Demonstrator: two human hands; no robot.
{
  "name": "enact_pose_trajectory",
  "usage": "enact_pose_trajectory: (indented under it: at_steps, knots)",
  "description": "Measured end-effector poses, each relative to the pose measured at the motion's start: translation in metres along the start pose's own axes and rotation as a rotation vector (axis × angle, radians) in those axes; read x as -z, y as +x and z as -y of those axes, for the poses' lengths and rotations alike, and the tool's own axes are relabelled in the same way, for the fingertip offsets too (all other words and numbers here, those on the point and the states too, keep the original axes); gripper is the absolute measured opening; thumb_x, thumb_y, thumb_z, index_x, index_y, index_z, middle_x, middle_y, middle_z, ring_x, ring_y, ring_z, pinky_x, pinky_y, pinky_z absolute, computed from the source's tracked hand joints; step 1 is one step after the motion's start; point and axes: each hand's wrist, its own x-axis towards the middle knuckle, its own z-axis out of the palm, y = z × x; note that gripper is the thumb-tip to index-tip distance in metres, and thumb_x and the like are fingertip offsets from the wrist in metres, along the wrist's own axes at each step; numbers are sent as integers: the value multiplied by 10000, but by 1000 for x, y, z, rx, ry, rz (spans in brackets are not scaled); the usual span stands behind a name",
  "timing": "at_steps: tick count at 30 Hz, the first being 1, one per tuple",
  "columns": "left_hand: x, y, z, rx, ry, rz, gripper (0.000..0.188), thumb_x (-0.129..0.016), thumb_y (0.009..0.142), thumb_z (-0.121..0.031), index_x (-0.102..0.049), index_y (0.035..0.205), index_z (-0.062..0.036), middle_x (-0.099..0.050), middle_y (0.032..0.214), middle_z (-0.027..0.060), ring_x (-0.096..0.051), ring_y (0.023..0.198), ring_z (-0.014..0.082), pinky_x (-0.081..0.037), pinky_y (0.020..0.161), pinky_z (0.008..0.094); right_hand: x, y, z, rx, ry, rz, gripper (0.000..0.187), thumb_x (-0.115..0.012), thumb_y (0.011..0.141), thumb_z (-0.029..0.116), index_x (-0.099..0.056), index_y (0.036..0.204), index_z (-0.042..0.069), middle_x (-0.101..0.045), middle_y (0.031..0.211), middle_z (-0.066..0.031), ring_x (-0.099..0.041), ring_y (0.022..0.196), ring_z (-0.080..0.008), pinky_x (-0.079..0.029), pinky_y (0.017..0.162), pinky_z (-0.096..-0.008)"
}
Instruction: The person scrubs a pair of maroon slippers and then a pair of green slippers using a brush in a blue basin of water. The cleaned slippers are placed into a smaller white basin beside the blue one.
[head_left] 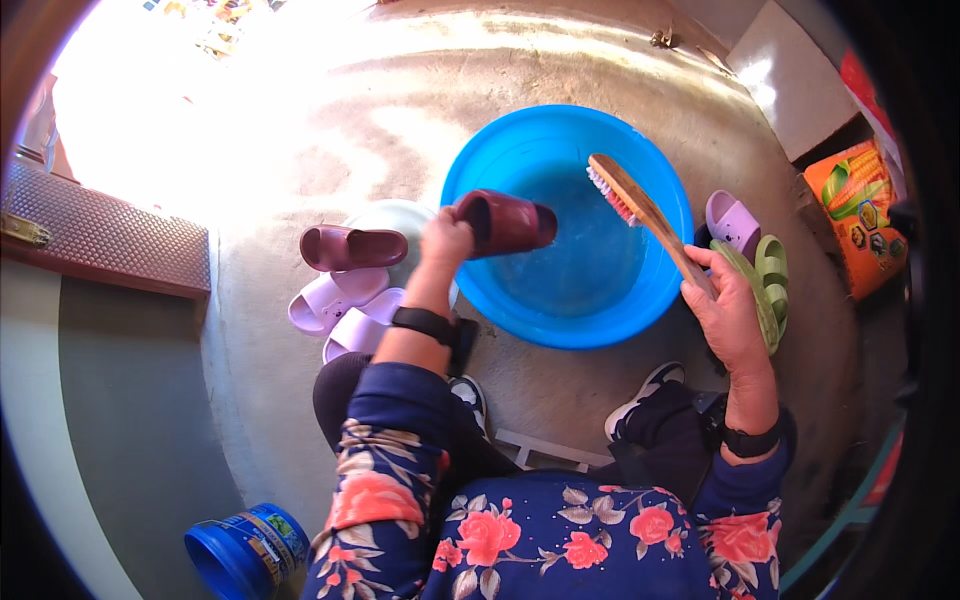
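A dark red slide sandal [510,222] is gripped by its heel end in my left hand [447,238], over the left side of a round blue basin [470,300]. Cloudy water [580,255] lies in the basin. My right hand [727,310] is closed around the wooden handle of a scrubbing brush [640,205]. The brush reaches over the basin's right rim, its white and reddish bristles facing left and down. Brush and sandal are apart. Left of the basin, a matching dark red sandal [353,247] rests across the edge of a pale round container [400,215].
Lilac sandals [345,305] lie to the left, and another lilac sandal [733,220] sits with green sandals [772,285] at the right. A blue bucket [215,560] lies tipped at lower left. An orange bag [858,210] stands by the right wall.
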Motion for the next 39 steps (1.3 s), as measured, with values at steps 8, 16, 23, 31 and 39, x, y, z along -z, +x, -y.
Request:
enact_pose_trajectory:
  at_steps: [8,16,23,31,39]
  knots:
    - [190,33,40,359,-531,29,307,-479,800,-221,-474,1045,-37,-551,940,138,-570,821,250,-497,644,391,-7,-3,-4,78,-151,46,317,-572,740,70,-511,1044,3,-579,763,-65,-513,650,-79,-430,599,-225]
    - [178,8,156,625,-530,79,305,-473,781,-210,-479,1063,-90,-550,939,95,-557,807,254,-494,597,381,-21,7,-9,50,-161,23,304,-580,737,65,-515,1029,12,-589,782,-93,-530,669,-94,-440,617,-243]
    - [115,11,226,755,-425,-54,290,-500,714,-133,-532,1001,-99,-580,906,111,-587,730,246,-490,483,391,-41,17,-10,-58,-219,88,310,-581,737,72,-515,1035,20,-596,794,-91,-538,673,-104,-440,624,-246]
    - [100,22,264,700,-86,6,372,-446,701,-76,-504,1068,-98,-604,841,108,-603,638,235,-483,510,341,-47,23,-14,-58,-301,105,324,-577,745,64,-503,1057,19,-545,780,-30,-482,672,-64,-417,612,-215]
    - [112,11,219,622,413,-100,488,-516,650,-89,-479,1134,-138,-573,1015,131,-540,969,263,-420,823,341,-51,22,-9,-95,-369,102,337,-594,707,109,-527,1032,50,-601,830,-165,-602,727,-251,-457,658,-299]
